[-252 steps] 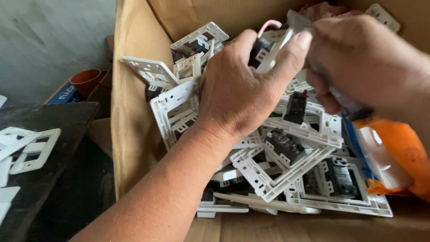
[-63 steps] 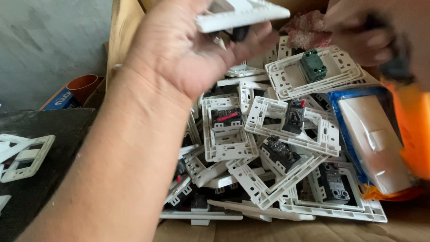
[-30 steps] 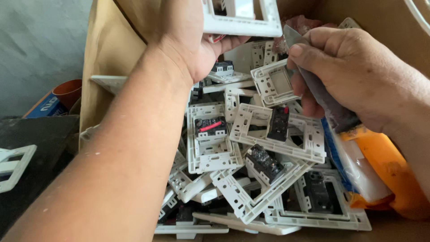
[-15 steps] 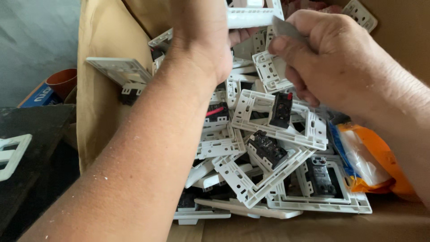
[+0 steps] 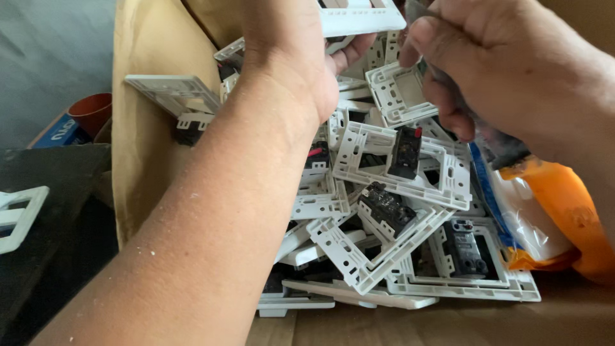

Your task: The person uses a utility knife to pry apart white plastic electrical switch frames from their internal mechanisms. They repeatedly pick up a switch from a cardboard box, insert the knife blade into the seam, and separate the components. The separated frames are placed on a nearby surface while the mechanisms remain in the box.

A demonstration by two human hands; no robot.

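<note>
My left hand (image 5: 295, 57) grips a white switch plate (image 5: 362, 16) at the top edge of the head view, above a cardboard box (image 5: 154, 147). To its right, my right hand (image 5: 506, 70) is closed around the dark grey handle of a tool (image 5: 487, 131), whose tip points up toward the plate; I cannot tell whether it touches. Below both hands the box is piled with several white plastic switch frames (image 5: 391, 186), some carrying black switch modules (image 5: 407, 150).
An orange and clear plastic packet (image 5: 557, 211) lies at the box's right side. Another white frame (image 5: 170, 96) sticks out over the box's left wall. Left of the box there are a dark table (image 5: 57, 237) with a white frame (image 5: 16, 214), and an orange pipe piece (image 5: 90, 112).
My left hand pulled a white plate out of the pile and raised it toward the top edge. My right hand has come in from the right with the tool, up beside the plate.
</note>
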